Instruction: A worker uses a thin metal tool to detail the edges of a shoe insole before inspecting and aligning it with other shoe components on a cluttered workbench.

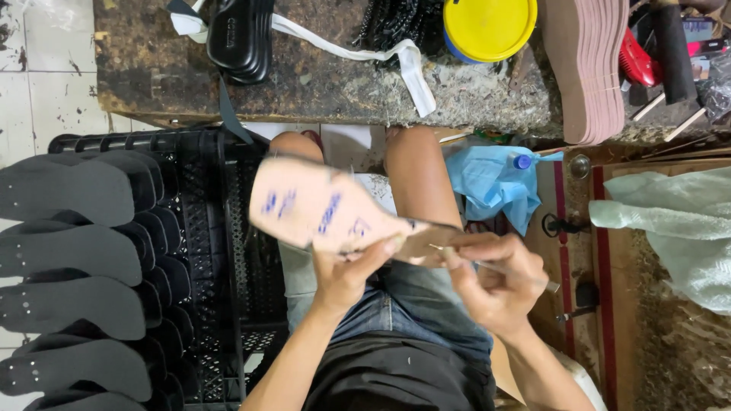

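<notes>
Over the lap, left hand (pixel 343 275) grips a tan insole (pixel 327 211) from below, thumb and fingers clamped on its narrow end; printed face up, blurred. Right hand (pixel 495 285) pinches a thin brush (pixel 502 268), fingers closed on the handle, tip touching the insole's heel end. Left of the knees: black crate (pixel 205 228) beside rows of grey soles (pixel 68 259). Ahead: worn bench (pixel 320 76) with yellow lid (pixel 489 27) and stacked tan soles (pixel 590 65). Blue cloth (pixel 491 183) lies near the right knee.
</notes>
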